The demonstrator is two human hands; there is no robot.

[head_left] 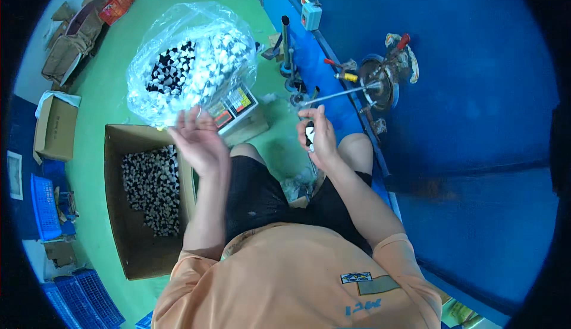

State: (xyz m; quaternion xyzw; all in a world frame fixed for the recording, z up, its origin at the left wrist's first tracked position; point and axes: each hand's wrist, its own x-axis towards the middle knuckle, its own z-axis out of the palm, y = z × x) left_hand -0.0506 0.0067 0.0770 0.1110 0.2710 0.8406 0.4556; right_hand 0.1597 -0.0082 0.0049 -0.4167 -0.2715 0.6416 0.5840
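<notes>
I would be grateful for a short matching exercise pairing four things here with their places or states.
Column one:
1. right hand
2. left hand
3. clear plastic bag
4. cardboard box

Column two:
A. on the green floor, left of the person's legs
B. open, by the bag's near edge
C. closed around a small black-and-white item
D. beyond the box, holding black and white pieces

Pairs: 1-C, 2-B, 3-D, 4-A.
</notes>
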